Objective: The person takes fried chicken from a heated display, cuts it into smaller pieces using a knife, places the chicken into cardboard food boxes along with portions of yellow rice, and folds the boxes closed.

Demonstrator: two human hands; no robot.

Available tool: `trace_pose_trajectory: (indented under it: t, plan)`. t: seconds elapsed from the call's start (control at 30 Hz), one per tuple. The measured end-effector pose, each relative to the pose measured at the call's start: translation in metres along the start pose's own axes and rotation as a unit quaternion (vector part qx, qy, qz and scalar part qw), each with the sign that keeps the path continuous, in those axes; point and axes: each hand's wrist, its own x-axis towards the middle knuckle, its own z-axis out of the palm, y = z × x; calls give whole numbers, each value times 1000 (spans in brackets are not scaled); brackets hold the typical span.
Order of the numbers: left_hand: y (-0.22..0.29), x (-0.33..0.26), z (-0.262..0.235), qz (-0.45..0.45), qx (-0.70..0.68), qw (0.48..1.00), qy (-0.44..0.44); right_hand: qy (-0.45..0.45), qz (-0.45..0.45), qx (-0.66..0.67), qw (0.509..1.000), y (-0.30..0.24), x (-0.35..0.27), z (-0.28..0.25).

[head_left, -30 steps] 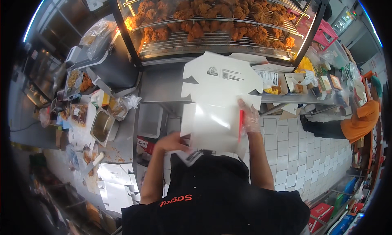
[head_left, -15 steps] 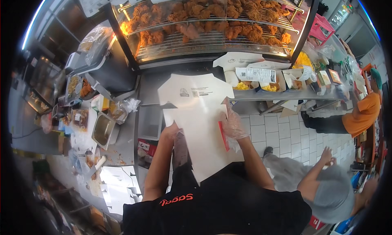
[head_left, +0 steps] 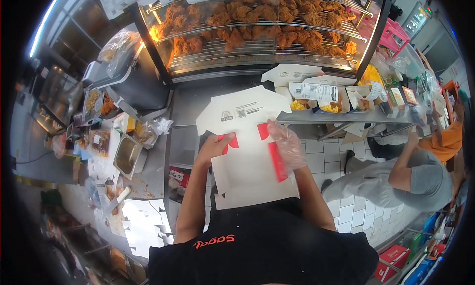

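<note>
A white food box blank (head_left: 242,173), partly folded, is held up in front of my black shirt. Its lid panel points away from me and has small dark print. Red outer card shows on the flaps folded inward at both sides. My left hand (head_left: 213,150), bare, pinches the left edge with the thumb on a red flap. My right hand (head_left: 288,147), in a clear plastic glove, grips the right edge, where a red side strip (head_left: 277,162) stands up. Some of its fingers are hidden behind the card.
A heated glass cabinet (head_left: 262,37) of fried chicken stands ahead. Filled open boxes (head_left: 329,104) with receipts line the right counter. At left are a metal pan (head_left: 129,156), a knife (head_left: 118,200) and flat white blanks (head_left: 143,220). A person in grey (head_left: 420,186) is at right.
The side flaps have been folded inward, showing red, and the near part of the blank has come up flatter. My left hand moved up and right. The person in grey moved farther right.
</note>
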Motion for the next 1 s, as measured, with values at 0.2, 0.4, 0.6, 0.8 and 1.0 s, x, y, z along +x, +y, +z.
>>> trace_pose_trajectory:
  t: [0.2,0.4,0.6,0.8,1.0]
  plan:
    - [10,-17,-71,-23,272,951,142,207,-158,-99,960,-24,9,-2]
    - [73,-49,13,167,123,978,-17,107,-238,-197,945,-90,24,30]
    - [63,-33,16,141,-266,953,13,-250,-251,-1,935,-115,10,19]
    - [61,-42,27,192,-284,934,97,-43,-362,-285,886,-78,-3,13]
    - [68,-40,34,289,-70,929,222,-11,-270,-458,847,-110,-25,48]
